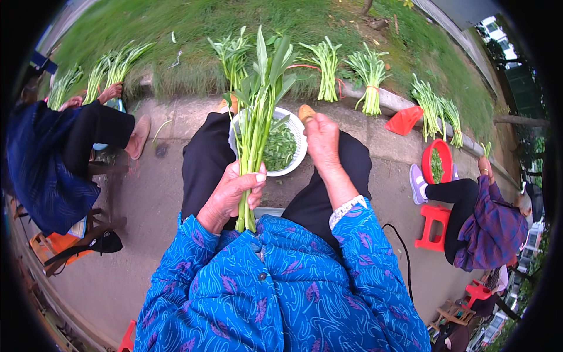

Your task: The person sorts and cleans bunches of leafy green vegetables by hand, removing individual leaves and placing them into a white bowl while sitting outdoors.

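Note:
My left hand (237,193) grips a long upright bunch of green leafy stalks (258,135), their leafy tops pointing away from me and the cut ends near my blue patterned jacket. Beyond it, between my knees, a white plastic colander (299,149) holds chopped green pieces (280,152), partly hidden by the stalks. My right hand (321,141) is held closed at the colander's right side, apart from the stalks; what is in its fingers, if anything, I cannot make out.
Several stalk bundles (369,76) lie along the grassy kerb (393,102), near a red bag (402,120). A person (50,158) sits at left, another (487,217) at right, near a red basin (427,155) and red stool (433,226). A black cord (404,252) runs beside me.

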A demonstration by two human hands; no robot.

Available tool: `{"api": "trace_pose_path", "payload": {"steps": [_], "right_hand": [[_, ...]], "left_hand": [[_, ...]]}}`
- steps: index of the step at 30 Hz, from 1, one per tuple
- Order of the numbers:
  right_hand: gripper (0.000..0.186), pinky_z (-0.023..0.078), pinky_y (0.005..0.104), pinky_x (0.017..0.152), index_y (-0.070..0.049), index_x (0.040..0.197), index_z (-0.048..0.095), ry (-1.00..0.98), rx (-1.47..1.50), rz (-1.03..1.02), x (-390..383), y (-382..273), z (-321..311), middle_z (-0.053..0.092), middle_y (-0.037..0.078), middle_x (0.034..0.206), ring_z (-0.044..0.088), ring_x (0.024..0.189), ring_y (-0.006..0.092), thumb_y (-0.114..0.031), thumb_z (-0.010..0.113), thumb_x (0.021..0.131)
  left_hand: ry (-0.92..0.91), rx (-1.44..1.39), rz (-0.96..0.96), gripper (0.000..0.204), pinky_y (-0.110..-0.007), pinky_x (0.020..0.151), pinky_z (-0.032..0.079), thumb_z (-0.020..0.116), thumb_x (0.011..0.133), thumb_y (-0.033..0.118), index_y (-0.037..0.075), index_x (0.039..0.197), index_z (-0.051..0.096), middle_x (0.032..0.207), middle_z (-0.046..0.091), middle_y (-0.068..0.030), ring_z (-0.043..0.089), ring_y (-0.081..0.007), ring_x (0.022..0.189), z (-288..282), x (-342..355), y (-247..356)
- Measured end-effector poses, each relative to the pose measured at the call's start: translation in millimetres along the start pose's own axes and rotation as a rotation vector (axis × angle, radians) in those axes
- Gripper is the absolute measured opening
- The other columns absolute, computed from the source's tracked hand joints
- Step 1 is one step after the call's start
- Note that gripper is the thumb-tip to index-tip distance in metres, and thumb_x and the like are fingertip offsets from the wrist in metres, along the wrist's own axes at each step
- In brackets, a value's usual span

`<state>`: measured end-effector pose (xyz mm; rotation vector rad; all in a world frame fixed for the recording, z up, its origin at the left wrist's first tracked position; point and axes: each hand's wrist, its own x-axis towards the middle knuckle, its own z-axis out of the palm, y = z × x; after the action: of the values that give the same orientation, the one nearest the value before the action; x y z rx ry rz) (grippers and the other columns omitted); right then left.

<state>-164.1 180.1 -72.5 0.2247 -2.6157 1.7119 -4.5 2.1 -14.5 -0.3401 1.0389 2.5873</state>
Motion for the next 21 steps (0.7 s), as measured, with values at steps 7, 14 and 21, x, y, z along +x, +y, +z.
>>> {"api": "trace_pose_path", "payload": {"steps": [7,14,21], "right_hand": [[0.026,0.049,0.0346,0.059,-0.001,0.080,0.065,-0.135,-0.016,0.180,-2,-8,-6,0.065,0.009,0.062,0.064,0.059,0.0190,-0.023,0.056,0.089],[0.016,0.052,0.0355,0.076,-0.009,0.094,0.073,-0.260,-0.306,-0.156,-10,10,4,0.070,0.009,0.095,0.067,0.085,0.0268,-0.017,0.063,0.083],[0.014,0.051,0.0359,0.079,-0.006,0.093,0.071,-0.163,-0.137,-0.148,-8,-5,2,0.069,0.010,0.093,0.067,0.090,0.0299,-0.008,0.061,0.083]], "left_hand": [[-0.089,-0.161,0.007,0.019,-0.026,0.040,0.040,0.063,0.086,0.012,0.003,0.100,0.052,0.066,0.047,-0.0036,0.042,-0.0099,0.044,-3,-4,4],[-0.158,-0.246,0.007,0.020,-0.025,0.039,0.039,0.062,0.087,0.012,0.003,0.100,0.051,0.066,0.045,-0.0036,0.042,-0.0100,0.044,-3,-6,4],[-0.161,-0.293,-0.002,0.017,-0.026,0.039,0.040,0.063,0.087,0.011,0.002,0.097,0.053,0.065,0.049,-0.0036,0.044,-0.0101,0.043,0,-6,6]]}}
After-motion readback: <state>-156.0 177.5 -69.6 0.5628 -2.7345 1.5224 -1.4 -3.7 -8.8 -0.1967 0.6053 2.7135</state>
